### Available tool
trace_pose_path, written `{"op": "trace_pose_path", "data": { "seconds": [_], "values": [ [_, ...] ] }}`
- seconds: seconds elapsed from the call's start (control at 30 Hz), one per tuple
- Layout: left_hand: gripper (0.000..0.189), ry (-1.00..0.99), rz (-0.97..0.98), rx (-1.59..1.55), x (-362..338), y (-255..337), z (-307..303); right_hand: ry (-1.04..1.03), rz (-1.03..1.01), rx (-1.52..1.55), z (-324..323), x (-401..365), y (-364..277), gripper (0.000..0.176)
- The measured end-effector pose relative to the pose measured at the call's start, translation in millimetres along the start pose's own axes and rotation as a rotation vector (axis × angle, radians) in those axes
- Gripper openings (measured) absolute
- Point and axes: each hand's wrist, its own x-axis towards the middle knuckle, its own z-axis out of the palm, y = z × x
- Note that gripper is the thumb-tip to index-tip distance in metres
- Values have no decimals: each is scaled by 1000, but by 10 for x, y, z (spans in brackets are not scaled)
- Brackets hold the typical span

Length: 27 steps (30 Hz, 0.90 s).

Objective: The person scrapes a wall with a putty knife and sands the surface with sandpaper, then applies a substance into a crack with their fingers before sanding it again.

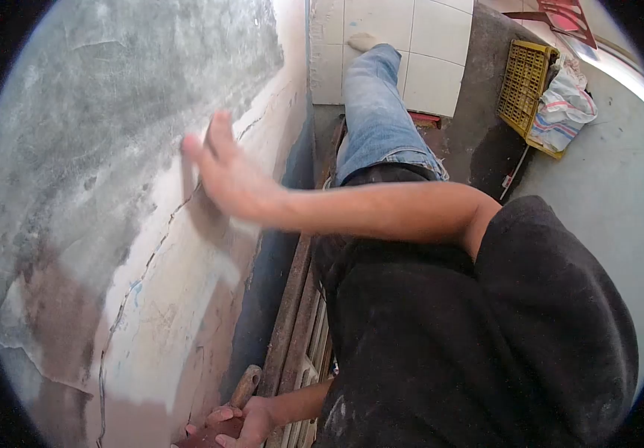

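Note:
My right hand [236, 175] reaches across to the wall, slightly blurred, with its fingers stretched out and apart and nothing in them. It is over the pale strip beside a long crack [143, 269], and its shadow falls on the wall just below. At the bottom edge, my left hand [244, 427] is closed around a wooden-handled tool [246, 386]. The rounded handle end sticks up past my fingers; a dark reddish part [206, 440] shows below them, cut off by the frame.
The wall [128, 89] has grey, white and brown patches and peeling edges. Long wooden beams [292, 321] run along its foot. A yellow plastic crate [522, 82] holds a striped sack [564, 104]. A red chair [564, 16] stands farther off, past white floor tiles [434, 45].

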Motion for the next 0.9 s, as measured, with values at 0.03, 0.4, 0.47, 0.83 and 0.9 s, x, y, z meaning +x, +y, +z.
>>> {"op": "trace_pose_path", "data": {
  "seconds": [0.03, 0.4, 0.47, 0.83, 0.9],
  "values": [
    [45, -7, 165, 173, -16, -303, -174, 41, 17, -10, -40, 131, 69, 90],
    [49, 60, -92, -110, -85, -161, 28, -25, 37, 110, -80, 65, 50, 87],
    [50, 19, -263, -299, -35, 194, 176, -91, 42, 61, -33, -151, -101, 87],
    [48, 102, -195, -342, -18, 163, 216, -61, -72, 26, 48, -213, 61, 82],
    [44, 94, -285, -317, -11, 187, 201, -50, -147, 10, 101, -214, 164, 76]
  ]
}}
